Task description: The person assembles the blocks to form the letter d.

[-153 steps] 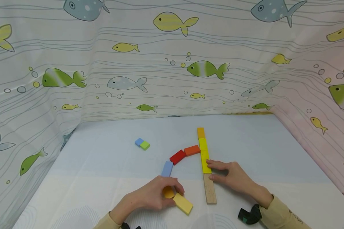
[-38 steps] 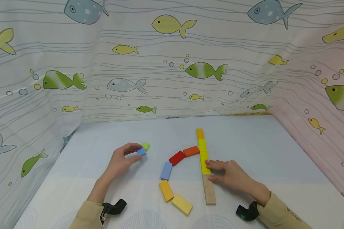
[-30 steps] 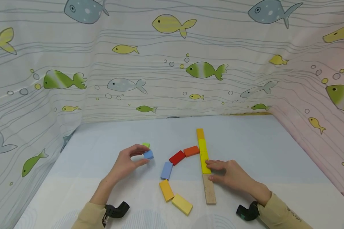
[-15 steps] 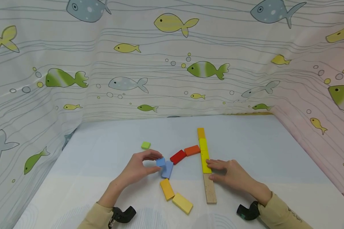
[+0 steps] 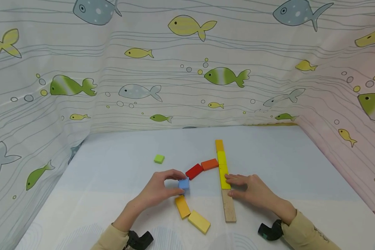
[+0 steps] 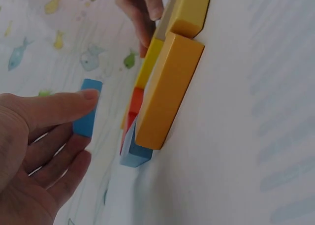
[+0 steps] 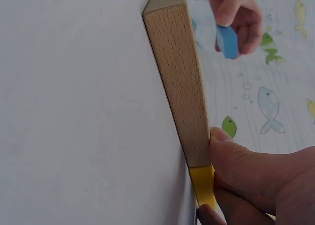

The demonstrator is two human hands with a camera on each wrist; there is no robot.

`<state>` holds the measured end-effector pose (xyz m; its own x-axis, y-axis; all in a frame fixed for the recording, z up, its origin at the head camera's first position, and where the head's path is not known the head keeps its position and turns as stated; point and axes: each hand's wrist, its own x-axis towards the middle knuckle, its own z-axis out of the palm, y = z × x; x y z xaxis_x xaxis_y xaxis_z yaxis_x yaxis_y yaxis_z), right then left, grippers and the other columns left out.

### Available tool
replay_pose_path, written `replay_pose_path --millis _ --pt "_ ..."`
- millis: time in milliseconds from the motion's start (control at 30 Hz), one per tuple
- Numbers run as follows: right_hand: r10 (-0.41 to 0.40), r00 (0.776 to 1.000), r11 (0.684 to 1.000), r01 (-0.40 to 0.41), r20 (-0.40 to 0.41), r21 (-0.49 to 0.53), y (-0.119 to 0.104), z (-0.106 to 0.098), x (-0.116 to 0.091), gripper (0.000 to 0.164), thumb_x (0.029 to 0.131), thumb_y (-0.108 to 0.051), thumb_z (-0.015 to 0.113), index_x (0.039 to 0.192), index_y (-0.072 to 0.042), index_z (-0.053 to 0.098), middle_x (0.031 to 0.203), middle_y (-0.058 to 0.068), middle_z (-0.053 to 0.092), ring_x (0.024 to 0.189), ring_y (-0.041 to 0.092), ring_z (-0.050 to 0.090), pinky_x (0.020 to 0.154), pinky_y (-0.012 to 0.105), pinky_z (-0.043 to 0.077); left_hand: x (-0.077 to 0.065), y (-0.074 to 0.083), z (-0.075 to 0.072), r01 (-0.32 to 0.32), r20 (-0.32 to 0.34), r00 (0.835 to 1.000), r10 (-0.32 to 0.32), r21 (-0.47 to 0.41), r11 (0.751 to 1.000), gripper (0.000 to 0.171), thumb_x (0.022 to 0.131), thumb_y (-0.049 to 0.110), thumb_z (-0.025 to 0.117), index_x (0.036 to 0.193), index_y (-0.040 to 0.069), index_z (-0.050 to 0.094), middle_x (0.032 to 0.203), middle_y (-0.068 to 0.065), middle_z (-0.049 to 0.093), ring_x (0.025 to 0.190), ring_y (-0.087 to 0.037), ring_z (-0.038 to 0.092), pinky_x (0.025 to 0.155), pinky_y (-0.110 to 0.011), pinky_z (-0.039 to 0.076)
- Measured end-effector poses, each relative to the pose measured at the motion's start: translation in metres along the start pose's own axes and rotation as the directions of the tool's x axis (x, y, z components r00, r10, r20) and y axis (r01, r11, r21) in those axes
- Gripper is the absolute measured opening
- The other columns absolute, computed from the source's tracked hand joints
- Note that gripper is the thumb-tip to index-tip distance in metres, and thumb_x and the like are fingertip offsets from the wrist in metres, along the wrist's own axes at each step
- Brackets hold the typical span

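My left hand (image 5: 157, 187) pinches a small blue block (image 5: 183, 184) between thumb and fingers. In the left wrist view that blue block (image 6: 87, 107) is apart from the row. Below it lies a longer blue block (image 6: 135, 151), mostly hidden in the head view. The curved row also has a red block (image 5: 194, 171), an orange-red block (image 5: 209, 164), an amber block (image 5: 182, 207) and a pale yellow block (image 5: 199, 222). My right hand (image 5: 253, 191) rests against the straight line, fingertips on a bright yellow block (image 5: 224, 175), thumb at a plain wooden block (image 5: 228, 208).
A small light green block (image 5: 159, 159) lies alone at the back left of the table (image 5: 268, 149). An orange block (image 5: 219, 145) ends the straight line at the far side. A fish-patterned curtain (image 5: 137, 73) hangs behind and at both sides.
My left hand left the amber block, took the small blue block from beside the green one and carried it right, over the longer blue block. The right hand stayed in place.
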<state>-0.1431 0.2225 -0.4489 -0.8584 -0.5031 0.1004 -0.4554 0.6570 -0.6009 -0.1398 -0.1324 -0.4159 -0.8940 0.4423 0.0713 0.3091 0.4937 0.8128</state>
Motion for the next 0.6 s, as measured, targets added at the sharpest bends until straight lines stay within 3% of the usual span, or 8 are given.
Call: replay_pose_path --millis 300,600 --pt "0.008 1.0 1.0 -0.008 -0.003 0.001 0.001 0.001 0.0 0.054 0.085 -0.046 0.075 0.128 -0.014 0.069 0.133 -0.004 0.065 0.129 0.025 0.058 0.101 0.051 0.049 0.0 0.007 0.013 -0.076 0.059 0.995 0.077 -0.02 0.997 0.035 0.084 0.015 0.081 0.116 0.023 0.069 0.111 0.016 0.07 0.106 -0.008 0.064 0.1 -0.042 0.053" --pt "0.011 1.0 1.0 -0.011 -0.002 0.004 0.0 0.001 0.0 0.053 0.085 -0.046 0.075 0.128 -0.014 0.069 0.134 -0.004 0.065 0.129 0.026 0.058 0.102 0.052 0.049 -0.002 0.015 0.034 -0.082 0.14 0.987 0.085 -0.023 0.996 0.032 0.085 0.02 0.08 0.115 0.024 0.069 0.109 0.016 0.07 0.104 -0.006 0.063 0.097 -0.035 0.054"
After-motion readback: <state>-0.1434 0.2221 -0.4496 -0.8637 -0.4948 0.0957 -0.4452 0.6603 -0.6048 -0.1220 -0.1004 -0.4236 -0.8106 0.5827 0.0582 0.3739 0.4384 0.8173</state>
